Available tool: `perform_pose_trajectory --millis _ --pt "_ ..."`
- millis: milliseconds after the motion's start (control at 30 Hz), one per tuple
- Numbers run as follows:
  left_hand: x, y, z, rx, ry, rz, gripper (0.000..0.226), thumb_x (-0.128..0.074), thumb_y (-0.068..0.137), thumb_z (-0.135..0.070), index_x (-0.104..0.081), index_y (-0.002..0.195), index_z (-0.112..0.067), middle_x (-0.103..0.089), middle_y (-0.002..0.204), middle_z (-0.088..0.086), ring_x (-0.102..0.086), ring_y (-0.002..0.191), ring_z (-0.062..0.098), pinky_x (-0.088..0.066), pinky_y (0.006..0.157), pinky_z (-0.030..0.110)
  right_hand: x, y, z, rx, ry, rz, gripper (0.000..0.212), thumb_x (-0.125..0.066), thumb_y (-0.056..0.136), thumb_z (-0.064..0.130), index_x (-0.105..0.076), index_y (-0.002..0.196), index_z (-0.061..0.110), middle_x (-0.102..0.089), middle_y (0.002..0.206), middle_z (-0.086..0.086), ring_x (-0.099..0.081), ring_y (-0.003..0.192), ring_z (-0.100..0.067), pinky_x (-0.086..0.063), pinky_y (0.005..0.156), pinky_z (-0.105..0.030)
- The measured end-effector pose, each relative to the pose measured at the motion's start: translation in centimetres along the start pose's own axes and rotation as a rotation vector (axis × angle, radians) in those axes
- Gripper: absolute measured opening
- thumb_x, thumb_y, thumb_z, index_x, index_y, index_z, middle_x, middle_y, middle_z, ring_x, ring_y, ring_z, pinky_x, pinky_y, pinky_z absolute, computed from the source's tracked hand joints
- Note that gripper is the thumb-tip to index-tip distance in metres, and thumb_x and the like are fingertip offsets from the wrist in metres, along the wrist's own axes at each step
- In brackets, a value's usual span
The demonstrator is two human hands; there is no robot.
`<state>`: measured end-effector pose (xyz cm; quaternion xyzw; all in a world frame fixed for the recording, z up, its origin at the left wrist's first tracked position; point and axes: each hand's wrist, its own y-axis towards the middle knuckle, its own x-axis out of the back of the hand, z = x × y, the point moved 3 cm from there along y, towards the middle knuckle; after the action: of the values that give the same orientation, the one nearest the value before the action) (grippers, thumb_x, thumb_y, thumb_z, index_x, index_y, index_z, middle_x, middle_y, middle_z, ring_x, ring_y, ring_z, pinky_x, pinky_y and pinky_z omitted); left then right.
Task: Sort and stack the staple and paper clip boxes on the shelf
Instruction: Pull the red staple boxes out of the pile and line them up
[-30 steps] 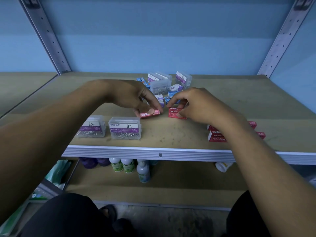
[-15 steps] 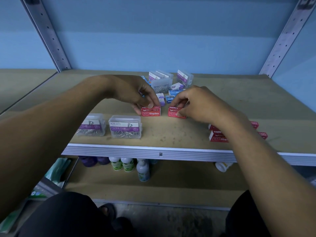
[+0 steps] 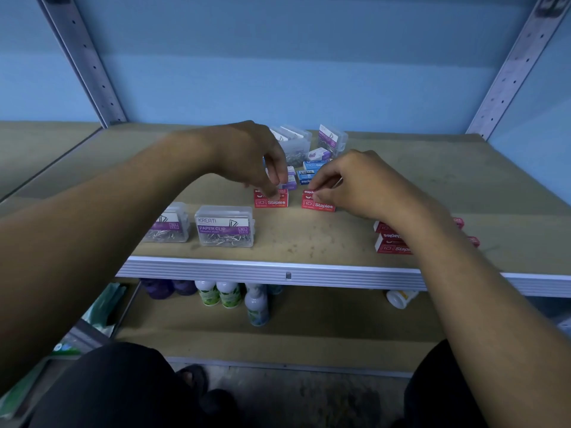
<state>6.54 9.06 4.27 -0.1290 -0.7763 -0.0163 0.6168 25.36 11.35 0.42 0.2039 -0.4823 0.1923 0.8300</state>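
Two red staple boxes stand side by side mid-shelf. My left hand (image 3: 253, 156) reaches down from above and pinches the top of the left red staple box (image 3: 273, 202) with its fingertips. My right hand (image 3: 355, 183) pinches the top edge of the right red staple box (image 3: 321, 205). Two clear paper clip boxes (image 3: 225, 230) (image 3: 168, 227) sit near the front edge at the left. More red staple boxes (image 3: 391, 242) lie at the right, partly hidden by my right forearm.
Behind my hands lies a mixed pile of clear paper clip boxes (image 3: 296, 143), blue staple boxes (image 3: 312, 165) and small purple boxes (image 3: 291, 180). Metal uprights (image 3: 92, 66) frame the wooden shelf (image 3: 309, 242). Bottles (image 3: 228, 293) stand on the lower shelf.
My left hand brought a tilted red staple box down and stood it on the shelf left of the other one. My right hand stayed on its red box.
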Motion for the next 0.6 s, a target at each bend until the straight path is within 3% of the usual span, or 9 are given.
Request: perform_pose_trajectory --millis 133,233,367,500,600 --pt "-0.6 0.0 0.4 0.004 0.024 -0.02 0.017 -0.078 0.078 -0.026 -0.076 0.094 -0.031 -0.071 0.079 -0.017 -0.068 0.073 0.005 -0.048 0.064 0.014 0.0 0.1 -0.1 -0.008 -0.012 0.0 0.016 -0.075 0.085 0.019 -0.081 0.096 0.028 -0.074 0.088 0.007 -0.066 0.082 -0.006 -0.042 0.066 -0.007" --pt "-0.9 -0.1 0.6 -0.016 0.062 -0.082 0.018 -0.077 0.079 -0.026 -0.076 0.096 -0.03 -0.066 0.079 -0.019 -0.06 0.072 -0.003 -0.048 0.07 0.017 0.0 -0.1 -0.1 0.008 -0.009 -0.019 0.017 -0.071 0.086 0.018 -0.081 0.095 0.028 -0.07 0.082 0.014 -0.063 0.079 -0.002 -0.048 0.072 -0.015" --pt "-1.0 0.3 0.4 -0.033 0.057 -0.143 0.017 -0.076 0.079 -0.025 -0.076 0.095 -0.031 -0.066 0.081 -0.018 -0.057 0.073 -0.006 -0.04 0.061 0.012 0.8 -0.3 -0.5 0.031 0.006 -0.064 0.017 -0.072 0.086 0.018 -0.081 0.095 0.028 -0.067 0.075 0.018 -0.058 0.071 0.008 -0.039 0.062 0.002" --pt "-0.5 1.1 -0.9 -0.067 0.02 -0.181 0.017 -0.076 0.078 -0.023 -0.077 0.094 -0.029 -0.073 0.084 -0.014 -0.067 0.079 0.007 -0.046 0.066 0.018 2.2 -1.0 -1.5 0.033 0.01 -0.127 0.019 -0.072 0.084 0.016 -0.082 0.095 0.028 -0.066 0.072 0.019 -0.058 0.067 0.008 -0.037 0.059 0.002" --pt "-0.4 1.8 -2.5 -0.097 0.0 -0.184 0.017 -0.076 0.078 -0.023 -0.078 0.094 -0.029 -0.074 0.085 -0.013 -0.067 0.079 0.007 -0.049 0.069 0.02 3.5 -1.7 -2.4 0.023 0.015 -0.167 0.018 -0.074 0.084 0.015 -0.082 0.096 0.027 -0.072 0.08 0.014 -0.063 0.072 0.002 -0.042 0.065 -0.002"
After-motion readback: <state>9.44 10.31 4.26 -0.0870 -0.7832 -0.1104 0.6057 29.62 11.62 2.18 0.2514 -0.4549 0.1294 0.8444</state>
